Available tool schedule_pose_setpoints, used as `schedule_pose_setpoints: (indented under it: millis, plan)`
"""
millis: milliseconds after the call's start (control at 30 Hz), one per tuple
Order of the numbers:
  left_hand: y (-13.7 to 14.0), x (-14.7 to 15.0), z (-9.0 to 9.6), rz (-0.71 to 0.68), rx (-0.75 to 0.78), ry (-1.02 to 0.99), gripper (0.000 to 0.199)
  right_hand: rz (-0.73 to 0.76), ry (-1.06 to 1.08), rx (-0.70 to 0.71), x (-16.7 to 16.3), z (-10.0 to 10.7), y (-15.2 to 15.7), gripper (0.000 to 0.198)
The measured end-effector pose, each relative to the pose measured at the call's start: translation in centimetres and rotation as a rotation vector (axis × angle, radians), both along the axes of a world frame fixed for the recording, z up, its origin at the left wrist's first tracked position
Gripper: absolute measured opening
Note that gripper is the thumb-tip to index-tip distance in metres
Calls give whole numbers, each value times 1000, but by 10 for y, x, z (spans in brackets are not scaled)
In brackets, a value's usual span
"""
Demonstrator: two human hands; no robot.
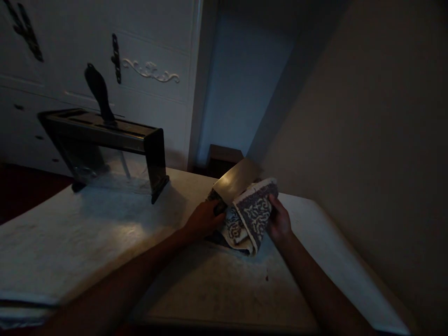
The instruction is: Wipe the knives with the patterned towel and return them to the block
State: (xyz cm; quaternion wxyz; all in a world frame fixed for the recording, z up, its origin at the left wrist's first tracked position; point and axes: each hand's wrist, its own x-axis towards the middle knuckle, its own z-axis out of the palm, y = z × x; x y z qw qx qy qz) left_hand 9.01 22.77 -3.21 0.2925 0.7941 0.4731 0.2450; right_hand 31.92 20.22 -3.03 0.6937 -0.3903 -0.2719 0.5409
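Observation:
My left hand (206, 218) is closed around the dark handle of a cleaver, whose broad metal blade (235, 181) points up and to the right, away from me. A folded, patterned grey and white towel (257, 210) is gripped in my right hand (280, 220), its thumb on the towel's right edge. The towel lies against the lower side of the blade, and part of it hangs down under my left hand near the table top. The blade's far right edge is partly hidden by the towel.
On the left of the pale table (105, 242) stands a knife block (105, 133) with clear sides and one black-handled knife (100, 91) in it. White cabinets (157, 42) rise behind. A wall (367, 116) borders the right side, and a dark box (226, 154) sits beyond the far edge.

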Motion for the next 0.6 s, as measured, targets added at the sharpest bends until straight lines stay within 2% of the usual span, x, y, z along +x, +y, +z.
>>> schedule_pose_setpoints:
  millis: [100,267,367,433,533,600]
  plan:
    - [-2,0,0,-59,41,67,32,-54,80,2,9,6,1,29]
    - [-5,0,3,-79,53,145,36,-221,136,48,23,13,4,17]
    - [-6,1,5,-104,59,147,37,-250,53,-37,33,12,7,18]
    - [-7,1,5,-97,77,164,39,-355,-50,-71,39,10,8,21]
    - [-8,2,4,-79,100,200,40,-540,-148,-71,45,5,10,22]
    - [-8,3,4,-64,99,223,39,-559,-141,-50,46,4,10,20]
